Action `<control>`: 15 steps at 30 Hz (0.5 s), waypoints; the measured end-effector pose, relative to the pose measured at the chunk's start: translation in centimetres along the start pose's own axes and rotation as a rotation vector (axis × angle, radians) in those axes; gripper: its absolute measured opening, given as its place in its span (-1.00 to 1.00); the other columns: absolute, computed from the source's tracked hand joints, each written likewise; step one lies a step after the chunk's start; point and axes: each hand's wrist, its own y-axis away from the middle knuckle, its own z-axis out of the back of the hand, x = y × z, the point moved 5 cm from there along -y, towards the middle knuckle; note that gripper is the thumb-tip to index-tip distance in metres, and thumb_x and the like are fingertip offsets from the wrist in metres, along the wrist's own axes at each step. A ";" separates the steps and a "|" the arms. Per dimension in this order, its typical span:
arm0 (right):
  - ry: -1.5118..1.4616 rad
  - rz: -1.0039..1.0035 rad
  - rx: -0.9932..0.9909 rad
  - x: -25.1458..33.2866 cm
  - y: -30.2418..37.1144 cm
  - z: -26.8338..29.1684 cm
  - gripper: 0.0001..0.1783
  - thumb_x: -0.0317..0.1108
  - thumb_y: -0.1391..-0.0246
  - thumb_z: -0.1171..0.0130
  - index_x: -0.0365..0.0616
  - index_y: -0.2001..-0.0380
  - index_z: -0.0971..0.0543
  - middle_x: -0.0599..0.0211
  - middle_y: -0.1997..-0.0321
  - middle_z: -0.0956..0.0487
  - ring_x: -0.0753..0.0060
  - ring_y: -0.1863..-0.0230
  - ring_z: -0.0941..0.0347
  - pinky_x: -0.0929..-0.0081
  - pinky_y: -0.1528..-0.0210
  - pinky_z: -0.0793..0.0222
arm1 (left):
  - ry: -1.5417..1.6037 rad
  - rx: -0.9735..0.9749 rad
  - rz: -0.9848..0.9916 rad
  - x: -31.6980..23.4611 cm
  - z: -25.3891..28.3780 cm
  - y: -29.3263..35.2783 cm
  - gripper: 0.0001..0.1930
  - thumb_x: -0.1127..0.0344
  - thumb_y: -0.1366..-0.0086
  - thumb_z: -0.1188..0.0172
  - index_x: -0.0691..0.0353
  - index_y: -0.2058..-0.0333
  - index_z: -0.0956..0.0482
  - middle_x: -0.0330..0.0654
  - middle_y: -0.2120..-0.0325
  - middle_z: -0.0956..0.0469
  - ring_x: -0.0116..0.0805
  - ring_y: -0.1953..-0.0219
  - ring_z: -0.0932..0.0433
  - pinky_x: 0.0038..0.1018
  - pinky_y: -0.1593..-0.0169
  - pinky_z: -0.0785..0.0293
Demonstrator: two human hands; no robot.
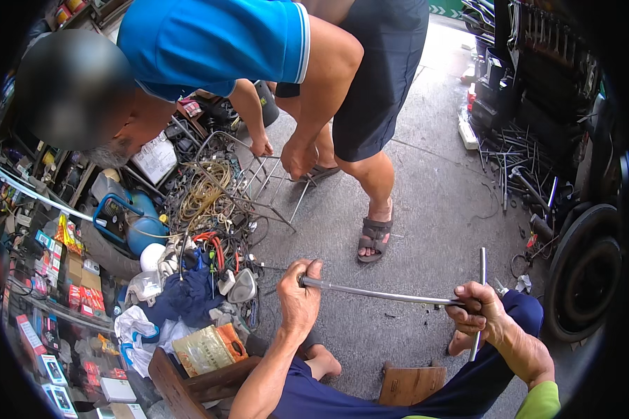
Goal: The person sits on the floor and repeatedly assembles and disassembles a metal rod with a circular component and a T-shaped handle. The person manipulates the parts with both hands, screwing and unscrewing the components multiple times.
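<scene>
My left hand [300, 293], closed, grips one end of a long silver metal bar [381, 291], which lies nearly level in front of me. The bar's other end meets my right hand [476, 311], whose fingers are curled around it. A thinner silver rod [483, 265] stands upright at that hand, passing above and below the fingers. Whether rod and bar are joined is hidden by the hand. Beyond my hands, another person in a blue shirt [217, 42] bends forward with both hands at a thin metal wire frame [276, 202].
To the left lies a heap of cables, hoses and cloths, with a blue tank [145, 220] and boxed goods [85, 300]. A black wheel [584, 272] and scattered metal rods [514, 157] are at the right. A small wooden stool [411, 385] sits between my legs.
</scene>
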 end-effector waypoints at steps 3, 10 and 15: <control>0.584 0.434 -0.008 1.5 0.7 -1.7 -0.44 -0.22 -0.14 -0.12 -0.09 0.90 -0.26 0.27 0.84 -0.34 0.61 0.88 -0.11 0.61 0.76 -0.16 | -0.103 0.054 0.058 0.6 0.2 0.4 -0.57 0.19 -0.33 -0.19 0.30 0.67 -0.39 -0.28 0.78 -0.28 -0.57 0.62 -0.25 -0.46 0.53 -0.21; 0.818 0.467 -0.162 3.0 2.1 -2.9 -0.47 -0.07 -0.10 -0.22 -0.23 0.79 -0.51 0.39 0.81 -0.43 0.66 0.81 -0.18 0.60 0.68 -0.10 | -0.110 0.129 0.111 2.3 -0.6 0.5 -0.56 0.14 -0.34 -0.17 0.36 0.61 -0.41 -0.13 0.77 -0.30 -0.44 0.65 -0.22 -0.34 0.55 -0.23; 0.726 0.550 -0.056 3.8 2.2 -2.6 -0.69 -0.21 -0.07 -0.32 -0.29 0.52 -0.61 0.30 0.63 -0.59 0.67 0.71 -0.37 0.66 0.67 -0.23 | -0.044 0.344 0.121 1.1 -0.7 0.3 -0.72 0.26 -0.35 -0.12 0.34 0.48 -0.52 -0.26 0.67 -0.45 -0.56 0.56 -0.36 -0.49 0.48 -0.28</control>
